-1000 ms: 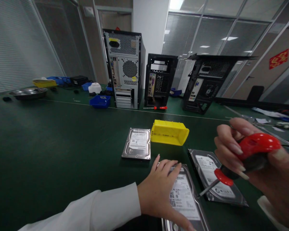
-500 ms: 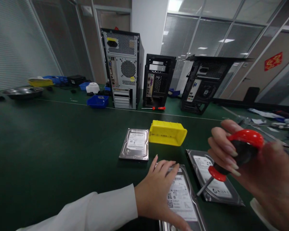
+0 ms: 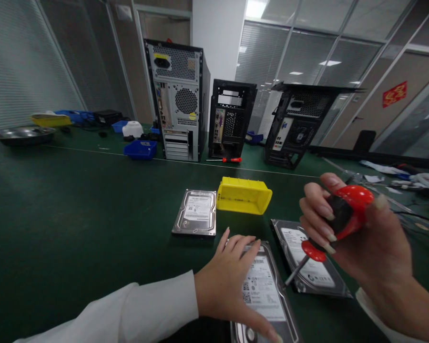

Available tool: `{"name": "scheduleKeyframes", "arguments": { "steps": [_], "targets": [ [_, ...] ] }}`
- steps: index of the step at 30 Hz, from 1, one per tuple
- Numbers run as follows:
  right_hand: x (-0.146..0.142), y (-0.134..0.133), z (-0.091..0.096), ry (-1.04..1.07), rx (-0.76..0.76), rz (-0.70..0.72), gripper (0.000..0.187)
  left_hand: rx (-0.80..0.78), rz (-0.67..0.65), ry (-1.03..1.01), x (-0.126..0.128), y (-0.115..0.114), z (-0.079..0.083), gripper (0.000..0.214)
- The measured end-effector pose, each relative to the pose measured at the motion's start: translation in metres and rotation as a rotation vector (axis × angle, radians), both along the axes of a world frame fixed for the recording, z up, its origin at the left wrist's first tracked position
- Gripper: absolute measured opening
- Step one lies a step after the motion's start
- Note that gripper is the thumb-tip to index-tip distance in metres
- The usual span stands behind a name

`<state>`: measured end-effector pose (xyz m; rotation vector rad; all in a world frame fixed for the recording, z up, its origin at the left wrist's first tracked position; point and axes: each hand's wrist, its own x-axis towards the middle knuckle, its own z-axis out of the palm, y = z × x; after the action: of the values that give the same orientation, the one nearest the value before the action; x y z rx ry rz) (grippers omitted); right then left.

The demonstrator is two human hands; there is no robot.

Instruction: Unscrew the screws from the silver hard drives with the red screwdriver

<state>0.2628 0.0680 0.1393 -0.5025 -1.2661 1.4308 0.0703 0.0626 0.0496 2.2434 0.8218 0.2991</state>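
Observation:
My left hand (image 3: 230, 281) lies flat with fingers spread on the near hard drive (image 3: 268, 295), pressing on its left side. My right hand (image 3: 361, 243) grips a red and black screwdriver (image 3: 334, 224) by its handle. The metal tip points down-left at the right edge of that drive. A second hard drive (image 3: 309, 259) lies under the screwdriver to the right. A third hard drive (image 3: 196, 219) lies further off, left of a yellow bin (image 3: 243, 195).
Three computer cases (image 3: 178, 100) (image 3: 230, 119) (image 3: 298, 126) stand at the far side of the green table (image 3: 75, 209). A small red screwdriver (image 3: 229, 160) lies before them. Blue bins (image 3: 139, 149) and a metal bowl (image 3: 19, 135) sit at the far left. Cables and papers (image 3: 396, 178) lie right.
My right hand has moved left and a little lower with the screwdriver, bringing its tip nearer the near drive's edge. The left hand stays on the drive. The view has shifted slightly.

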Motion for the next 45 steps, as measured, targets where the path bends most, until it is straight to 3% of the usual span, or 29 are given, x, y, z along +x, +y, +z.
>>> {"name": "scheduleKeyframes", "arguments": {
  "steps": [13,22,26,33,40,45],
  "targets": [
    [0.002,0.004,0.002,0.021,-0.008,-0.025,0.029,0.015,0.019,-0.009,0.0,-0.002,-0.002,0.12],
    [-0.001,0.0,-0.005,-0.008,0.059,-0.148,0.028,-0.003,0.012,0.023,0.0,-0.001,0.001,0.119],
    [0.0,0.002,-0.003,-0.045,0.101,-0.114,0.029,-0.007,0.011,0.015,-0.001,-0.002,0.001,0.119],
    [0.001,0.004,-0.008,0.07,0.021,-0.008,0.032,-0.003,0.023,0.018,0.002,-0.001,0.0,0.12],
    [-0.004,0.004,-0.009,0.014,0.092,-0.087,0.029,-0.009,0.007,0.043,0.001,-0.001,0.003,0.118],
    [-0.004,0.004,-0.007,-0.008,0.063,-0.021,0.04,0.008,0.015,0.035,0.001,-0.001,0.001,0.117]
  ]
}}
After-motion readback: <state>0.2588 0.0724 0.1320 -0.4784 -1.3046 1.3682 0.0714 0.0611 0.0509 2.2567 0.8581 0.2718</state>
